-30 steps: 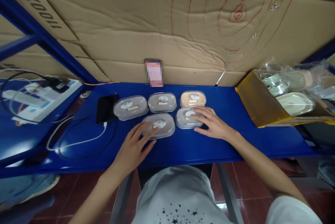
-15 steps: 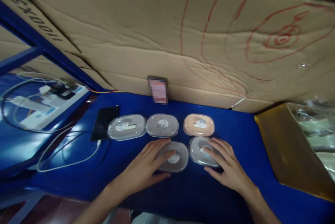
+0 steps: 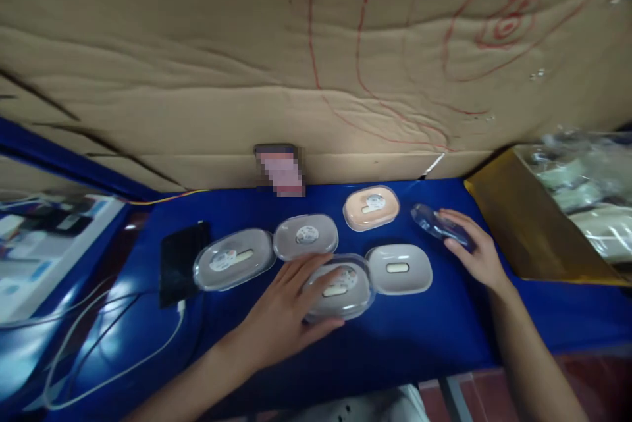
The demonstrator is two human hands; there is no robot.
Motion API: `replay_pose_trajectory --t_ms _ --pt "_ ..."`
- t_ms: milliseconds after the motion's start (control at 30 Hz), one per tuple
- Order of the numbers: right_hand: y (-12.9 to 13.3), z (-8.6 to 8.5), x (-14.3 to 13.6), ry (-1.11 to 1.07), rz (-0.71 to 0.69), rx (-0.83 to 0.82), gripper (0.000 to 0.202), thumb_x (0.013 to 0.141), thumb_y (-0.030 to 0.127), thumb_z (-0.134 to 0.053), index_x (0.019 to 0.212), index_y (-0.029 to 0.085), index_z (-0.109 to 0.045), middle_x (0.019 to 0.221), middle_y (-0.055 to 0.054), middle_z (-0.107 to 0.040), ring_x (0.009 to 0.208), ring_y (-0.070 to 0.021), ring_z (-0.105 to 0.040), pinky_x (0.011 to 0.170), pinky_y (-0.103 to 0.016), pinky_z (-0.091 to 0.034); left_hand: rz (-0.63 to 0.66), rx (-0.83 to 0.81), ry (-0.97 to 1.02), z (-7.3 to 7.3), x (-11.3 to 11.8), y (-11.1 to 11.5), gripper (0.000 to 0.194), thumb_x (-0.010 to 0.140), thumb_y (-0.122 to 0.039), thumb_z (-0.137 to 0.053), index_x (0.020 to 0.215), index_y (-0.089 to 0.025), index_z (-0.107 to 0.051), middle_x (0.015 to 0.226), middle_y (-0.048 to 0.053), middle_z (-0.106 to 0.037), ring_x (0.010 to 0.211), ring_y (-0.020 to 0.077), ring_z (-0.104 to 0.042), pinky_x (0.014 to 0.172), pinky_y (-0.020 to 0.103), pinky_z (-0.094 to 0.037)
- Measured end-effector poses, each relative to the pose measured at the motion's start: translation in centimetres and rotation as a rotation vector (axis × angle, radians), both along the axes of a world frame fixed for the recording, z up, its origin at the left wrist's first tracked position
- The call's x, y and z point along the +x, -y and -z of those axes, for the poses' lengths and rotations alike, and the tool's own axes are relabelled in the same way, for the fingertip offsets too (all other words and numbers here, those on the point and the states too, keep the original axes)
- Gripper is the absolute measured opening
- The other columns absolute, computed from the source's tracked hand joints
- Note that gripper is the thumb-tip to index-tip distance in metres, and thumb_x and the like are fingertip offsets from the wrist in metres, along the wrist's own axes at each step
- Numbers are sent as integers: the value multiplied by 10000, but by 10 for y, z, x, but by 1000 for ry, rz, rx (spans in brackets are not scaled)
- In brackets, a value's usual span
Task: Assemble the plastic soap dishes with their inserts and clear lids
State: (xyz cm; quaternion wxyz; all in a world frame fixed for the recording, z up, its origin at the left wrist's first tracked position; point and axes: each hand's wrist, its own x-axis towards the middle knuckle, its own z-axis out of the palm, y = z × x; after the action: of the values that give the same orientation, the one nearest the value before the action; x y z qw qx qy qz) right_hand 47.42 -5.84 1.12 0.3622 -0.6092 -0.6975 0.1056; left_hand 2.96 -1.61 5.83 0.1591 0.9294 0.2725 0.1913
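My left hand has its fingers and thumb around the clear lid of a grey oval box. That lid sits slightly off the box, and its round sticker shows beside the pale slot. My right hand, on the right, grips a clear plastic lid tilted in the air. Between the hands lies a grey oval box with its top bare and a pale slot in the middle. Farther back are a peach box and two grey boxes, one in the middle and one at left, all under clear lids.
A phone leans against the cardboard wall. At left lie a black tablet-like slab, white cables and a power strip. A brown carton holding plastic-wrapped items stands at right on the blue table.
My right hand has moved right and back, carrying the lid off the right-hand grey box. My left hand stays at its box, whose lid now looks shifted. The view has turned a little.
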Motion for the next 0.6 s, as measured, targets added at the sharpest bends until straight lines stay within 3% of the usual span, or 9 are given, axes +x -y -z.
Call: replay_pose_trajectory --t_ms 200,333,467,600 --pt "-16 20 25 270 98 -5 530 1015 576 -677 1447 269 -680 1501 -161 -676 1428 -375 -615 1194 -656 -465 -79 242 110 -12 35 -25 495 1060 -453 -680 1481 -228 -548 1465 187 -664 1368 377 -641 1140 581 -554" --pt "-14 10 23 376 135 18 440 1083 486 -570 1460 280 -665 1557 -163 -642 1489 -406 -557 1179 -731 -414 -190 250 133 -9 52 -39 446 1073 -456 -652 1466 -259 -576 1454 163 -666 1362 364 -644 1149 568 -545" --pt "-29 -14 -17 321 -148 15 468 1123 359 -507 1589 340 -541 1654 -105 -565 1565 -326 -490 1245 -648 -403 -275 214 135 -5 57 -50 425 1080 -465 -629 1460 -277 -595 1456 144 -656 1375 351 -631 1170 567 -530" --pt "-78 -27 -60 361 -409 -34 658 1062 374 -660 1677 353 -425 1768 -82 -404 1661 -331 -328 1306 -650 -323 -366 217 175 -7 57 -60 422 1085 -509 -611 1432 -269 -624 1446 135 -658 1367 329 -631 1187 539 -520"
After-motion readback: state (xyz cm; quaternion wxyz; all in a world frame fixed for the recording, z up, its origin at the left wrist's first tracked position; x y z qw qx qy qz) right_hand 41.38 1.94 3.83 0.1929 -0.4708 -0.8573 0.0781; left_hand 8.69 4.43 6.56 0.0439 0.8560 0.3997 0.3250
